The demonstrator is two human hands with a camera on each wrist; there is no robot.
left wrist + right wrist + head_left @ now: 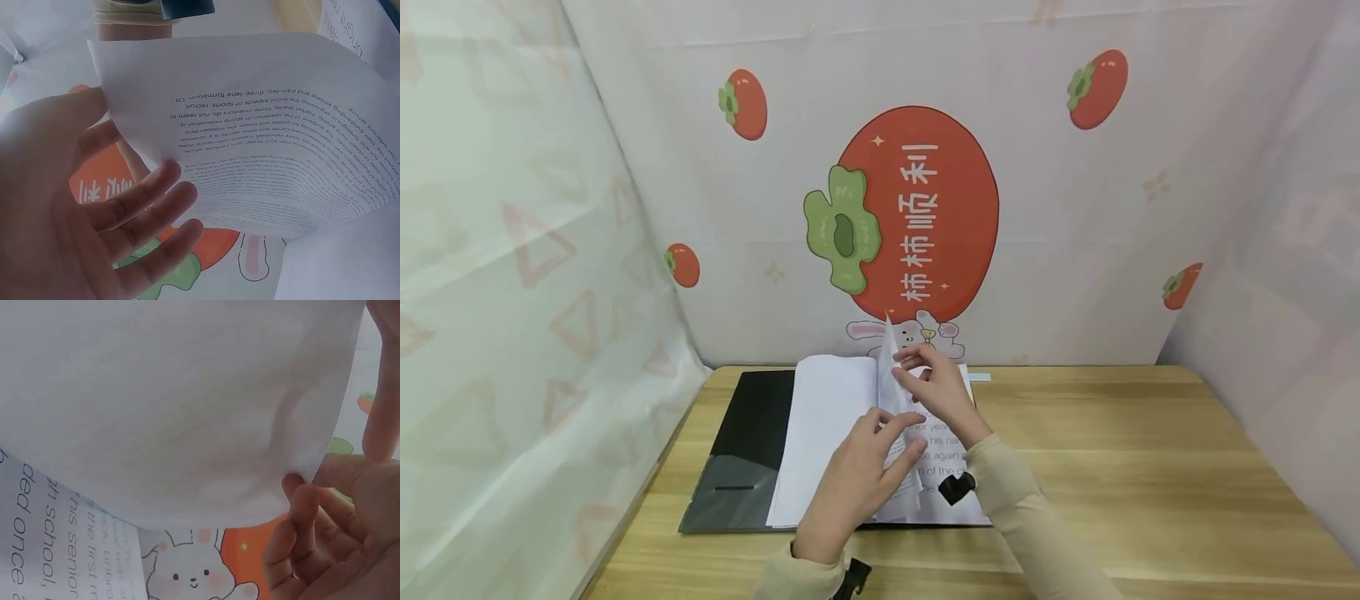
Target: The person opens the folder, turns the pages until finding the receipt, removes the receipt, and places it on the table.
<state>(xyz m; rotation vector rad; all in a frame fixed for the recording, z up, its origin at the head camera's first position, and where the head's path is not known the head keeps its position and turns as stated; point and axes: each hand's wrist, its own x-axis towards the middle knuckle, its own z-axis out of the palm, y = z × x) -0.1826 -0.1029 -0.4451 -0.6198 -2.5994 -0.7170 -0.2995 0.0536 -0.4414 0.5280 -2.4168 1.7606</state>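
Observation:
An open bound booklet [832,433] of white sheets lies in a black folder [752,425]. One printed page [887,375] stands nearly upright at its middle, bowed, with small text on its left face [250,137]. My right hand [936,383] pinches the free edge of this page; in the right wrist view its fingertips [300,494] meet at the sheet's border. My left hand [868,467] hovers over the lower part of the booklet, fingers [162,206] spread and extended beside the page's edge.
Large-print text shows on the sheet [940,454] under the right hand. A pale blue tab [980,377] sticks out at the booklet's top right. Around the wooden table [1112,483] hang fabric walls; the back cloth [1075,250] carries persimmon drawings. Both wrists wear black straps.

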